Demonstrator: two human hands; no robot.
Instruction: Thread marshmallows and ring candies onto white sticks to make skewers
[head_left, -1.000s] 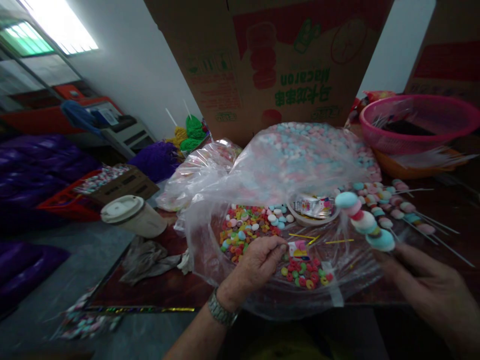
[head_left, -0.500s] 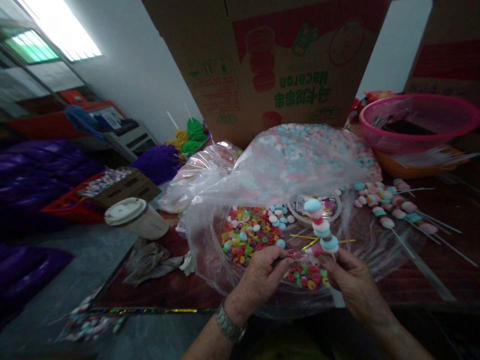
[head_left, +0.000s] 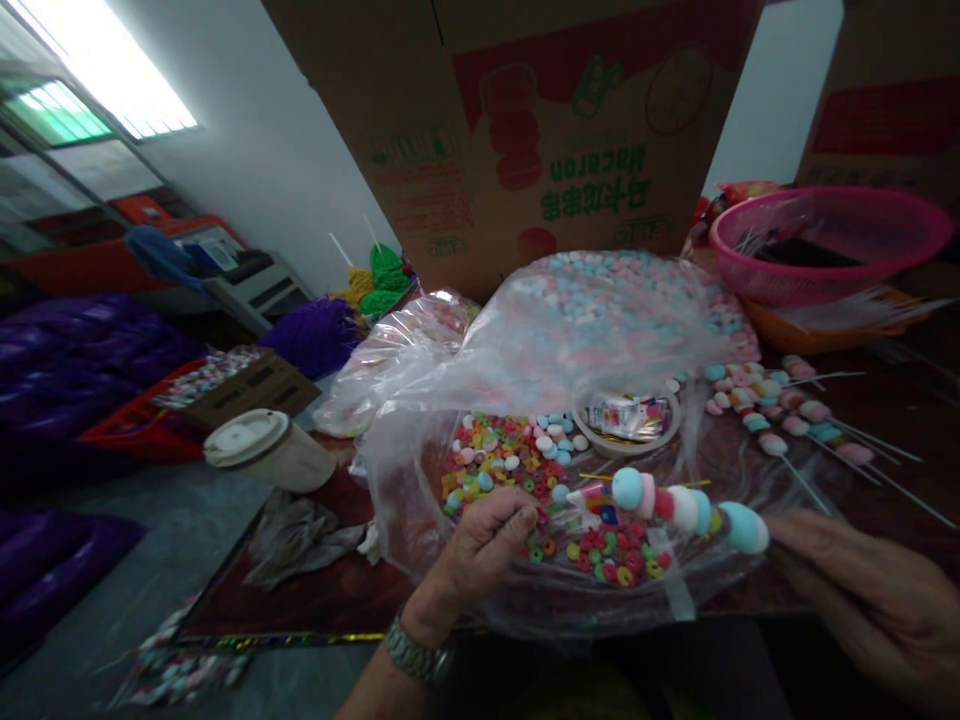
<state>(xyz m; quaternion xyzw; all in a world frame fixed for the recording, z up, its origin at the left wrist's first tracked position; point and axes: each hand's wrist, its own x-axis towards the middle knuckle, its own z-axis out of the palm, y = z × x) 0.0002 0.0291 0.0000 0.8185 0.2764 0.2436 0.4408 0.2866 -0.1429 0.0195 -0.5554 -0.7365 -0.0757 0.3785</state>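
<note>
My right hand (head_left: 862,590) holds a candy skewer (head_left: 686,508) by its stick, lying almost level with blue, pink and white round sweets pointing left. My left hand (head_left: 484,545), with a metal watch on the wrist, pinches something small at the skewer's left tip, over a heap of small coloured candy rings (head_left: 517,475) in an open clear plastic bag (head_left: 420,470). Behind it a bigger clear bag of pastel round sweets (head_left: 622,310) bulges up. A roll of tape (head_left: 626,420) lies between them.
Several finished skewers (head_left: 787,415) lie on the dark table at the right. A pink basket (head_left: 825,240) sits on an orange bowl at back right. A large cardboard box (head_left: 555,130) stands behind. A white lidded cup (head_left: 262,452) and a crumpled cloth (head_left: 300,525) lie at left.
The skewer stood upright between both hands half a second ago; it now lies nearly level, and my right hand has drawn back to the right. My left hand stays over the candy rings.
</note>
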